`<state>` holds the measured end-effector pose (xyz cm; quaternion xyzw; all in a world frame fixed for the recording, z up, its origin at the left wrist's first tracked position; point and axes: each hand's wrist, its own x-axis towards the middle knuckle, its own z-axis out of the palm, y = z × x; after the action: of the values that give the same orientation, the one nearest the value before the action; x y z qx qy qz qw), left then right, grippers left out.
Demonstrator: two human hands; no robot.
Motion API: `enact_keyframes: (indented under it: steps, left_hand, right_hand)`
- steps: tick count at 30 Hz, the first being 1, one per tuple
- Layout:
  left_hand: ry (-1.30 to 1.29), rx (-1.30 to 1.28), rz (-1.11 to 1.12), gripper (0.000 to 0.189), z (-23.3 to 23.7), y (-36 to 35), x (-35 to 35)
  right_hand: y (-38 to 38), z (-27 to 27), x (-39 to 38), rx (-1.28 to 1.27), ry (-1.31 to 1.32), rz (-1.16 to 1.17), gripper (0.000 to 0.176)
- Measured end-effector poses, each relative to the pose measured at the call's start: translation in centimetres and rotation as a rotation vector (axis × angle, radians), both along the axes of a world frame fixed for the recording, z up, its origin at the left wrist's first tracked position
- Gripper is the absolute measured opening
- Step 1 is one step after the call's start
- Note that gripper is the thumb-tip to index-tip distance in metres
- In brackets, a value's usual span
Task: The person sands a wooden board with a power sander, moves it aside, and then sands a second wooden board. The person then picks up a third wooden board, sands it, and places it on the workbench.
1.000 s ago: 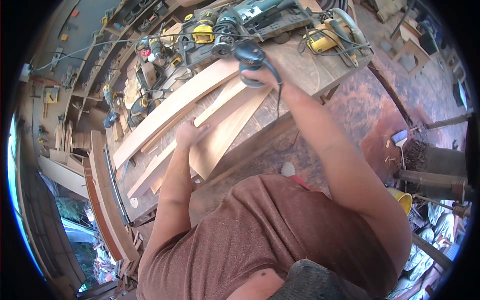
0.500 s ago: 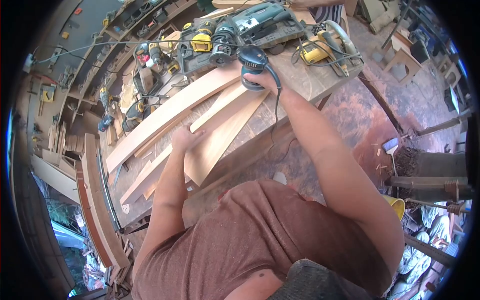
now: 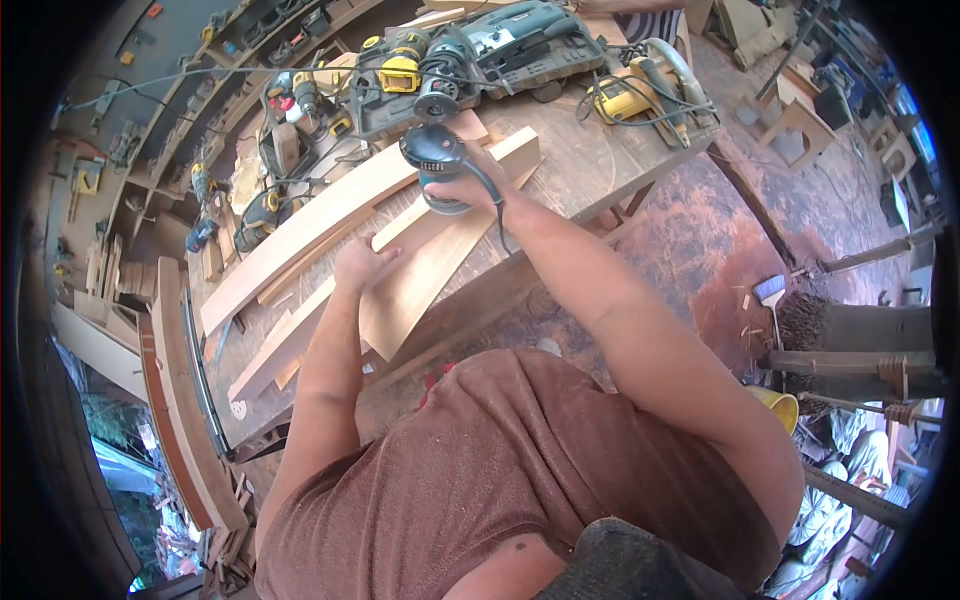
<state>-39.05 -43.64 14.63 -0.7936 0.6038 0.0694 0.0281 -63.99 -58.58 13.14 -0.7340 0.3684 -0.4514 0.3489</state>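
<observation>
My right hand [image 3: 468, 184] is wrapped round a dark teal orbital sander [image 3: 433, 150]. The sander's pad rests on the narrow upper face of a long pale wooden board [image 3: 425, 235], about midway along it. My left hand [image 3: 364, 264] grips the same board nearer its left end, fingers closed over it. Below the board, towards me, a wider flat plank [image 3: 405, 308] lies at an angle. Behind stands another long curved board [image 3: 300, 245]. The sander's cord trails from my right wrist; the pad's underside is hidden.
Power tools in an open case [image 3: 520, 60] line the bench's far edge. A yellow corded tool [image 3: 625, 98] sits at the far right corner. Drills [image 3: 305, 95] and other tools lie at the left rear. A brush [image 3: 770, 290] is beside the bench at right.
My right hand has drawn the sander left along the board, from near its far right end to about its middle. My left hand keeps its hold on the board.
</observation>
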Motion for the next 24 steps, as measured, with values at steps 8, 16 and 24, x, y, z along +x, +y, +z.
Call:
enact_keyframes:
  steps: [8, 16, 24]
  left_hand:
    - [0.048, -0.002, 0.016, 0.068, 0.6, 0.3, -0.2]
    - [0.078, 0.026, 0.063, 0.066, 0.5, 0.4, -0.1]
    - [0.235, -0.175, -0.114, 0.063, -1.7, 2.2, 2.9]
  right_hand:
    - [-5.4, -1.1, -4.2, 0.067, -0.142, 0.066, 0.063]
    - [-8.6, -0.4, -8.4, 0.017, -0.103, 0.016, 0.05]
    - [-2.2, 1.1, -3.2, 0.024, 0.065, 0.174, 0.054]
